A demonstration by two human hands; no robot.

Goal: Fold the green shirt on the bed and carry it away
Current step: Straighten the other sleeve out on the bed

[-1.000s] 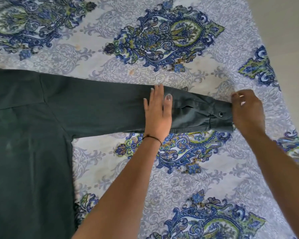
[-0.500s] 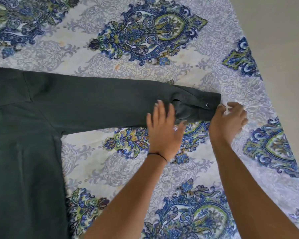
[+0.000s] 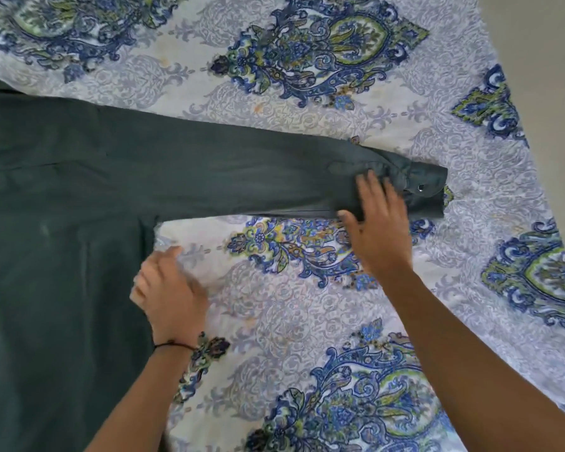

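The dark green shirt (image 3: 62,256) lies flat on the bed, its body at the left and one long sleeve (image 3: 225,177) stretched out to the right, ending in a cuff with a metal snap. My right hand (image 3: 377,220) rests flat on the sleeve just left of the cuff, fingers spread. My left hand (image 3: 168,288) sits by the shirt's side edge below the armpit, fingers curled and blurred; whether it pinches the cloth I cannot tell.
The bed (image 3: 307,288) wears a white sheet with blue and green paisley medallions. Its right edge runs diagonally at the upper right, with pale floor (image 3: 552,44) beyond.
My left hand left the sleeve and slid left to the shirt's side edge. My right hand moved from beyond the cuff onto the sleeve.
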